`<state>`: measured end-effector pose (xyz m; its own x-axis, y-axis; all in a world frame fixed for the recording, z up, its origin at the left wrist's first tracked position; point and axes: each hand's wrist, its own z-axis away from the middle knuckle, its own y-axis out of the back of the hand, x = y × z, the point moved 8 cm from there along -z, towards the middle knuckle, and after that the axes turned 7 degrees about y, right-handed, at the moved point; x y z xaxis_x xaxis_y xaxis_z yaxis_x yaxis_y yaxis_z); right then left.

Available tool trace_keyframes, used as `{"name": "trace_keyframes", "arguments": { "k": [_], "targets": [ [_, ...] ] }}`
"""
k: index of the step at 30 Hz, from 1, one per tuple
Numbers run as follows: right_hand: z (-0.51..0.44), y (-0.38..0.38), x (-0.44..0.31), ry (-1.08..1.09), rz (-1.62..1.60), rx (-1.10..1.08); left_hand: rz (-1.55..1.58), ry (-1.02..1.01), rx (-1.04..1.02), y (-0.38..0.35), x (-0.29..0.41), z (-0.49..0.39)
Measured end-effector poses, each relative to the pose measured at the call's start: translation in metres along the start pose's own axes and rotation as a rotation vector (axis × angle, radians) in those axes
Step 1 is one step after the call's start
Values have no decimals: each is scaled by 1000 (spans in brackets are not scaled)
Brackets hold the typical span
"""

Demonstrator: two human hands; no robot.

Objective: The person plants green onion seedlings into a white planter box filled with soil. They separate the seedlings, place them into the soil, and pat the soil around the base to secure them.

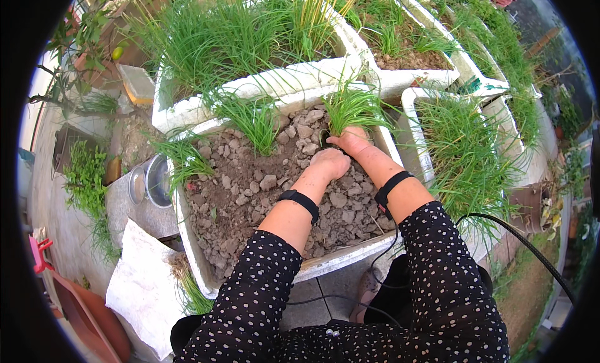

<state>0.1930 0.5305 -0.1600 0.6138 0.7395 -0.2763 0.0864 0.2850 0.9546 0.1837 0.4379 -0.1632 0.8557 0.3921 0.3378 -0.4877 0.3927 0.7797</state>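
Note:
My right hand [352, 140] is closed around the base of a clump of narrow-leaved, grass-like plants [356, 107], at the far right corner of a white foam planter box [180, 217]. Close beside it, my left hand [332, 163] is curled down against the lumpy brown soil [267, 182]; its fingertips are hidden, and whether it holds anything does not show. A small dark gap or object lies by the right thumb. Two more clumps stand in the same box: one near the far edge [258, 128] and one at the left wall [190, 163], with small white flowers.
A foam box with dense tall greens [253, 39] adjoins the far side. Another planted box [464, 147] stands at the right. On the left are a metal bowl [159, 182], a white sack [143, 288] and loose uprooted plants [197, 292]. A black cable [520, 241] runs at the right.

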Motion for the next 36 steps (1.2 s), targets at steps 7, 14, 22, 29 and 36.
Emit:
{"name": "trace_keyframes", "arguments": {
  "k": [7, 14, 22, 29, 36],
  "targets": [
    [-5, 4, 0, 33, -69, 81, 377, 210, 339, 26, -20, 19],
    [-5, -4, 1, 15, -70, 19, 287, 70, 231, 14, -24, 4],
    [-6, -21, 11, -46, -126, 17, 59, 83, 111, 5, -9, 5],
    [2, -13, 6, -99, -113, 95, -37, 41, 2, -10, -10, -12],
    [6, -17, 12, -179, -228, 6, 144, 122, 61, -4, -15, -8]
  ]
}}
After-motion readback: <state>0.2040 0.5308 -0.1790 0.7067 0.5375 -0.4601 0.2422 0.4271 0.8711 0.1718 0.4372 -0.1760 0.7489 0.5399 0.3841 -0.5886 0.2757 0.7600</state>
